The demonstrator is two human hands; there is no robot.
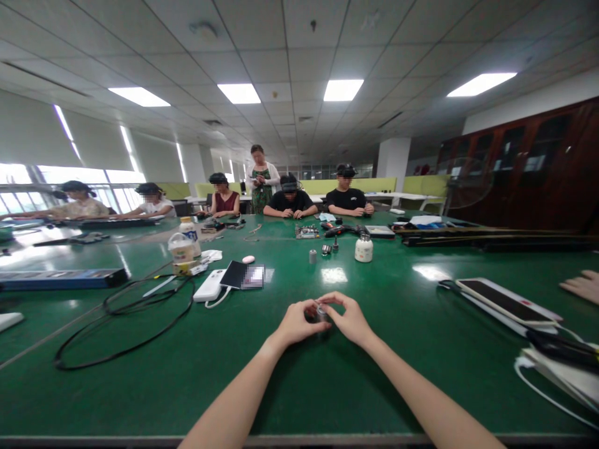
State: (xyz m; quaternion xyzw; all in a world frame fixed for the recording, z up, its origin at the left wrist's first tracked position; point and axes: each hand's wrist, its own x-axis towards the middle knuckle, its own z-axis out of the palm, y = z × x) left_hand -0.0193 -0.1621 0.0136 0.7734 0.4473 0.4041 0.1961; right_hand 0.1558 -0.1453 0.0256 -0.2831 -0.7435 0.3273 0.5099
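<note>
Near the middle of the green table [224,386], a small grey metal cylinder [322,313] stands between my two hands. My left hand [299,322] is curled round its left side, thumb and fingers gripping it. From the right, my right hand [347,317] has its fingertips at the top of the same cylinder. The lower part of the cylinder is blurred. Farther forward stand another grey cylinder [312,255] and small dark metal parts [326,250], with a white jar [364,249] to their right.
To the left lie a phone [236,275], a white power bank [209,285] and a looped black cable [140,362]. A tablet-like device [508,301] lies at the right. Another person's hand [581,287] rests at the right edge. Several people sit across the table.
</note>
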